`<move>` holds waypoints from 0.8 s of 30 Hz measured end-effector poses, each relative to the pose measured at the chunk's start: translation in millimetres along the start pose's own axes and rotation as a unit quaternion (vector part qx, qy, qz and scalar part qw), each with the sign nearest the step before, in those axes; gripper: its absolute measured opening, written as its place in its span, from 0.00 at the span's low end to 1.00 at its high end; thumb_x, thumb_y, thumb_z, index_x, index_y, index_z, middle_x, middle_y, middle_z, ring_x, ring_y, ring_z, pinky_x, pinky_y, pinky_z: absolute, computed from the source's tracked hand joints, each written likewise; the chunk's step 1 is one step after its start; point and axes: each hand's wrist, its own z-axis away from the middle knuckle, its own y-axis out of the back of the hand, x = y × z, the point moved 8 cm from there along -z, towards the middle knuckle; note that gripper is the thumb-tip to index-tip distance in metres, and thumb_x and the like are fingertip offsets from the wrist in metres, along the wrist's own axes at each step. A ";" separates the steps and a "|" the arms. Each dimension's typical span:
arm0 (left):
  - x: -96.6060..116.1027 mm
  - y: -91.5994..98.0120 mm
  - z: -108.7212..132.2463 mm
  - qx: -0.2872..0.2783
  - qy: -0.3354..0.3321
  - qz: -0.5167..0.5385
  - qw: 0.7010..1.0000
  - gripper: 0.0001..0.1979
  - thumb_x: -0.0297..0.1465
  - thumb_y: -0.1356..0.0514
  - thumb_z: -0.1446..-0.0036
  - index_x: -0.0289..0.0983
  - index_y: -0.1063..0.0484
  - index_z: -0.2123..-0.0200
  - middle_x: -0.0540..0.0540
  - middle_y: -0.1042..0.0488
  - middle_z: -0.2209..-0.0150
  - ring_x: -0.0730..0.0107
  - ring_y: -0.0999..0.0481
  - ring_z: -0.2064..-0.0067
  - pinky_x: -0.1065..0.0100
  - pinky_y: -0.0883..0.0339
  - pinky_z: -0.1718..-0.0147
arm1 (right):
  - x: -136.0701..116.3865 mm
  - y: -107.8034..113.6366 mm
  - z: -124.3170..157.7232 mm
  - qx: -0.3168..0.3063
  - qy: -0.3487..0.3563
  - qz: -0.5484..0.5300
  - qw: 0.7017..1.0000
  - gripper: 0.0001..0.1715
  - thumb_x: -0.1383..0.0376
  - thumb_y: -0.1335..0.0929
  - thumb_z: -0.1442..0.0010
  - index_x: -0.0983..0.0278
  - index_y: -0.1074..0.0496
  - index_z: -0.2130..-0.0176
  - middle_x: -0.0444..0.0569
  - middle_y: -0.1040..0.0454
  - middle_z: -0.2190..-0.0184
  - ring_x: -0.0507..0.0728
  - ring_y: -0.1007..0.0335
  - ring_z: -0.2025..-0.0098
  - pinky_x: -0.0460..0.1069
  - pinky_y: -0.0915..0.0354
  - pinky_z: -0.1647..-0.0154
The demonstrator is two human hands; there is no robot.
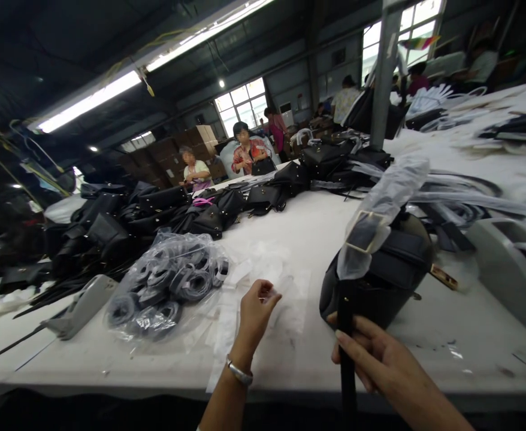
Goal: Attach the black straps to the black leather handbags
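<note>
My right hand is closed on a black strap that hangs down past the table's front edge. Just behind it lies a black handbag, with a plastic-wrapped strap section and a square gold buckle on top. My left hand, with a silver bracelet on its wrist, pinches a thin, see-through piece of plastic film over the table. White paper-like sheets lie beneath and beside that hand. To its left is a clear plastic bag holding several coiled, wrapped straps.
Tape dispensers stand at left and right. Black bags are piled along the white table's left and far side. Wrapped straps lie at right, near a grey post. Other people work across the table.
</note>
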 end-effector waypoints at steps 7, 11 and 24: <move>11.2 2.0 12.6 -0.035 0.020 0.100 0.994 0.14 0.34 0.31 0.49 0.35 0.24 0.59 0.48 0.22 0.68 0.66 0.21 0.64 0.67 0.28 0.60 | 0.4 3.6 -9.0 0.056 0.008 0.144 0.988 0.27 0.42 0.31 0.45 0.63 0.21 0.66 0.43 0.30 0.82 0.52 0.39 0.79 0.47 0.41 0.77; 16.8 -15.3 44.1 -0.106 0.083 0.205 0.970 0.15 0.32 0.28 0.53 0.34 0.23 0.60 0.48 0.21 0.68 0.67 0.23 0.65 0.71 0.30 0.64 | 0.6 -0.1 -9.0 0.061 0.021 0.158 0.985 0.30 0.40 0.32 0.45 0.63 0.25 0.75 0.45 0.29 0.80 0.53 0.39 0.76 0.48 0.42 0.75; 17.6 -30.5 66.8 -0.118 0.122 0.273 0.947 0.06 0.32 0.29 0.51 0.35 0.19 0.72 0.46 0.19 0.73 0.68 0.23 0.68 0.71 0.31 0.65 | -3.9 3.1 -7.3 0.038 0.024 0.273 0.961 0.32 0.39 0.36 0.41 0.62 0.26 0.77 0.44 0.30 0.80 0.55 0.33 0.73 0.48 0.41 0.73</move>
